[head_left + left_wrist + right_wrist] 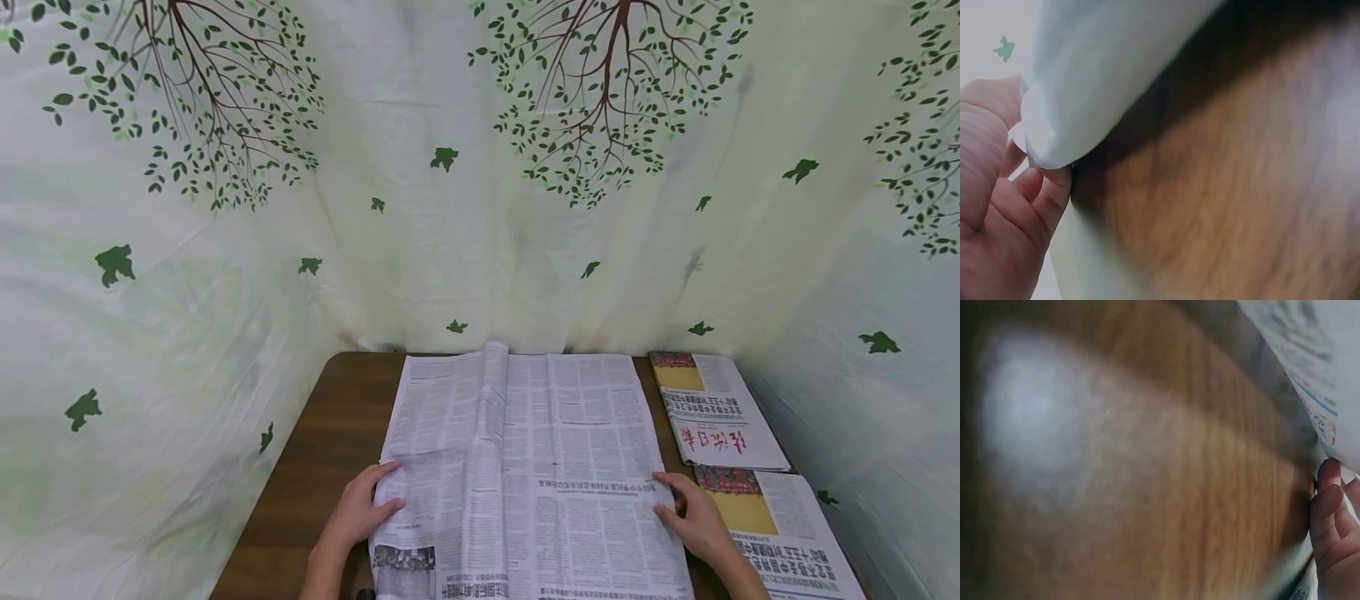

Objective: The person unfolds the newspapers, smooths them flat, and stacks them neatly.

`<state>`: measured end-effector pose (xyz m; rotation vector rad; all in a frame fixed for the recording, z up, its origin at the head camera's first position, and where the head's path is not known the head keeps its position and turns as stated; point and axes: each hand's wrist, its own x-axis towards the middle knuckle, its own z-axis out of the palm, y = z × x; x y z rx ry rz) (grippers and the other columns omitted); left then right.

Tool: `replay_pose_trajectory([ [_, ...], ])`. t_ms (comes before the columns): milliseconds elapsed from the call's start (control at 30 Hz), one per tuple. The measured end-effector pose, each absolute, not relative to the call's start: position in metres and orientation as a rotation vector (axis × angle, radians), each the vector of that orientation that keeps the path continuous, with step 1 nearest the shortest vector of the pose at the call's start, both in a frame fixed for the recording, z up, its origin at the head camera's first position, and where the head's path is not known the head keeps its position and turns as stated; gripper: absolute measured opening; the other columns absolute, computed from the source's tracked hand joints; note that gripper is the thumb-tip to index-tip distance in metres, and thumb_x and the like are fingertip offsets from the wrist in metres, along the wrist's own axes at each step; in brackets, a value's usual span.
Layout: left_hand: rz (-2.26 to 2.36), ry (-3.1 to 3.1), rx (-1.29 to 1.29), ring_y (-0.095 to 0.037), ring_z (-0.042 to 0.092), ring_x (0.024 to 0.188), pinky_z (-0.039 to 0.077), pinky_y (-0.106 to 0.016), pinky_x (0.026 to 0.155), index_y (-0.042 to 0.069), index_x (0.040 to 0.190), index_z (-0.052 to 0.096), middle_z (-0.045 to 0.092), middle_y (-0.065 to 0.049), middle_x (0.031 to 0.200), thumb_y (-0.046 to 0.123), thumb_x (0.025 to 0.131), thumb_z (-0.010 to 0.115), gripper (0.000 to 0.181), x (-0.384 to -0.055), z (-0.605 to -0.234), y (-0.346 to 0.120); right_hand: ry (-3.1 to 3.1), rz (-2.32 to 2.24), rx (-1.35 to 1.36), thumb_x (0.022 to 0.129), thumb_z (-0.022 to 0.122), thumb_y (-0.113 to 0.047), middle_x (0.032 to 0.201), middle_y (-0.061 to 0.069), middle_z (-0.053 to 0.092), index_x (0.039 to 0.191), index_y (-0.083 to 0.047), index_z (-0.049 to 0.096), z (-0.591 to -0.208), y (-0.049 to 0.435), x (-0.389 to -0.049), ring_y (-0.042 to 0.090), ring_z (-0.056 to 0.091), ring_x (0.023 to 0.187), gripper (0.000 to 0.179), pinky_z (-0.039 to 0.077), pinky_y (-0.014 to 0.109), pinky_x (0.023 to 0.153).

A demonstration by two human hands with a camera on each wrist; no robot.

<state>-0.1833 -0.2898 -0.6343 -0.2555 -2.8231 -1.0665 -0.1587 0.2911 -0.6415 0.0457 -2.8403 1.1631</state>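
Observation:
An open newspaper [585, 433] is spread across the brown table, its middle fold [487, 450] standing up in a raised ridge. At its left edge, my left hand [356, 508] pinches the paper between thumb and fingers. In the left wrist view the sheet [1104, 69] curves up off the wood, with the left hand [1010, 194] gripping its edge. My right hand [693, 512] pinches the opposite edge. The right wrist view has the right hand [1335, 531] with fingertips under the lifted page [1329, 381].
Two folded newspapers [720, 412] [787, 533] lie at the right of the table [300, 467], one behind the other. A pale curtain [525, 250] printed with trees and leaves hangs around the back and sides. A small dark object [365, 594] shows at the bottom edge.

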Motion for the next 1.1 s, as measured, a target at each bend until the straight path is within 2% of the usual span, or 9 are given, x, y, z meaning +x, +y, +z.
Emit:
replay_pose_trajectory([
  [133, -0.994, -2.829, -0.235, -0.038, 0.064, 0.12, 0.051, -0.056, 0.099, 0.005, 0.135, 0.065, 0.067, -0.018, 0.13, 0.017, 0.077, 0.09, 0.064, -0.181, -0.632, -0.295, -2.848, 1.157, 0.054, 0.085, 0.08, -0.003, 0.127, 0.018, 0.064, 0.137, -0.004, 0.064, -0.642, 0.293, -0.158, 0.002, 0.043, 0.063, 0.054, 0.039, 0.023, 0.056],
  [233, -0.973, -2.863, -0.18, -0.036, 0.063, 0.118, 0.052, -0.054, 0.097, 0.004, 0.138, 0.062, 0.062, -0.019, 0.134, 0.023, 0.079, 0.09, 0.068, -0.181, -0.632, -0.299, -2.885, 1.121, 0.067, 0.087, 0.079, -0.005, 0.129, 0.018, 0.063, 0.138, -0.004, 0.063, -0.643, 0.293, -0.159, 0.005, 0.045, 0.063, 0.054, 0.04, 0.024, 0.056],
  [300, -0.963, -2.887, -0.144, -0.036, 0.061, 0.119, 0.052, -0.053, 0.096, 0.006, 0.141, 0.06, 0.057, -0.02, 0.139, 0.027, 0.079, 0.09, 0.072, -0.181, -0.632, -0.301, -2.919, 1.032, 0.099, 0.087, 0.079, -0.008, 0.131, 0.017, 0.063, 0.137, -0.003, 0.063, -0.642, 0.292, -0.16, 0.008, 0.054, 0.072, 0.052, 0.046, 0.027, 0.062],
  [400, -0.928, -2.923, -0.114, -0.039, 0.054, 0.122, 0.049, -0.056, 0.097, 0.011, 0.145, 0.058, 0.049, -0.021, 0.148, 0.033, 0.08, 0.089, 0.075, -0.18, -0.632, -0.306, -2.98, 0.873, 0.152, 0.089, 0.078, -0.015, 0.134, 0.018, 0.061, 0.133, -0.004, 0.066, -0.64, 0.29, -0.162, 0.024, 0.066, 0.096, 0.047, 0.055, 0.041, 0.078],
  [500, -0.846, -2.967, -0.125, -0.044, 0.046, 0.132, 0.042, -0.065, 0.101, 0.014, 0.146, 0.059, 0.047, -0.018, 0.155, 0.039, 0.083, 0.085, 0.072, -0.18, -0.632, -0.311, -3.029, 0.78, 0.18, 0.091, 0.078, -0.029, 0.137, 0.019, 0.057, 0.131, -0.005, 0.068, -0.638, 0.288, -0.163, 0.037, 0.064, 0.114, 0.047, 0.054, 0.053, 0.086],
  [600, -0.796, -3.015, -0.147, -0.044, 0.043, 0.138, 0.037, -0.069, 0.104, 0.013, 0.145, 0.06, 0.05, -0.014, 0.156, 0.043, 0.088, 0.08, 0.068, -0.178, -0.633, -0.315, -3.055, 0.765, 0.161, 0.089, 0.079, -0.041, 0.142, 0.021, 0.051, 0.13, -0.007, 0.069, -0.637, 0.288, -0.163, 0.041, 0.06, 0.119, 0.055, 0.054, 0.055, 0.087],
  [767, -0.763, -3.059, -0.15, -0.043, 0.04, 0.143, 0.032, -0.071, 0.107, 0.011, 0.145, 0.059, 0.049, -0.012, 0.158, 0.046, 0.092, 0.074, 0.066, -0.176, -0.636, -0.321, -3.026, 0.72, 0.172, 0.086, 0.081, -0.044, 0.149, 0.021, 0.048, 0.127, -0.007, 0.07, -0.639, 0.29, -0.161, 0.047, 0.054, 0.128, 0.057, 0.051, 0.061, 0.092],
  [933, -0.685, -3.065, -0.146, -0.046, 0.038, 0.146, 0.03, -0.075, 0.108, 0.012, 0.147, 0.058, 0.048, -0.014, 0.158, 0.058, 0.087, 0.074, 0.077, -0.175, -0.639, -0.329, -3.002, 0.688, 0.201, 0.086, 0.081, -0.046, 0.15, 0.019, 0.051, 0.127, -0.007, 0.071, -0.64, 0.291, -0.159, 0.047, 0.053, 0.13, 0.058, 0.047, 0.065, 0.098],
  [1100, -0.645, -3.087, -0.145, -0.049, 0.037, 0.146, 0.031, -0.076, 0.108, 0.009, 0.148, 0.055, 0.047, -0.018, 0.158, 0.064, 0.082, 0.075, 0.088, -0.174, -0.637, -0.338, -2.989, 0.659, 0.206, 0.087, 0.081, -0.043, 0.14, 0.018, 0.061, 0.127, -0.01, 0.071, -0.638, 0.291, -0.156, 0.04, 0.059, 0.119, 0.053, 0.048, 0.062, 0.097],
])
